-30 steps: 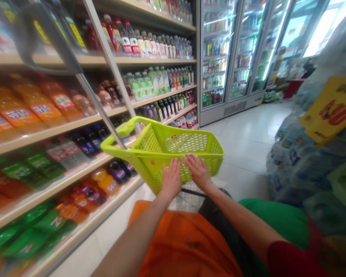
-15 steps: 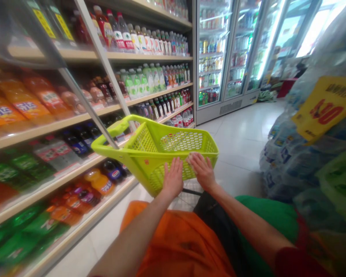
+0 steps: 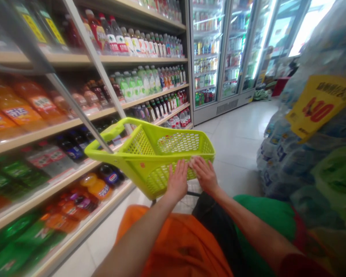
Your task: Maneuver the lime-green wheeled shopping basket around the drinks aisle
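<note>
A lime-green basket [image 3: 150,169] with perforated walls, fixed to a metal-framed cart, stands in front of me. Flat against its near side wall, with fingers stretched out, is my left hand [image 3: 178,180]; nothing shows in it. Just to the right, my right hand [image 3: 205,175] presses a small whitish wipe [image 3: 192,161] against the wall near the top rim. The wipe is mostly hidden under the fingers. No goods are visible inside the basket.
Shelves of bottled drinks [image 3: 152,96] line the left side, with glass-door fridges [image 3: 204,57] beyond. Shrink-wrapped bottle packs [image 3: 291,161] with a yellow price sign [image 3: 320,107] are stacked at right. A silver pole [image 3: 77,109] rises from the cart.
The view has shifted slightly, with the basket and shelves a little further left in it. My left hand has moved right along the basket wall, closer to my right hand.
</note>
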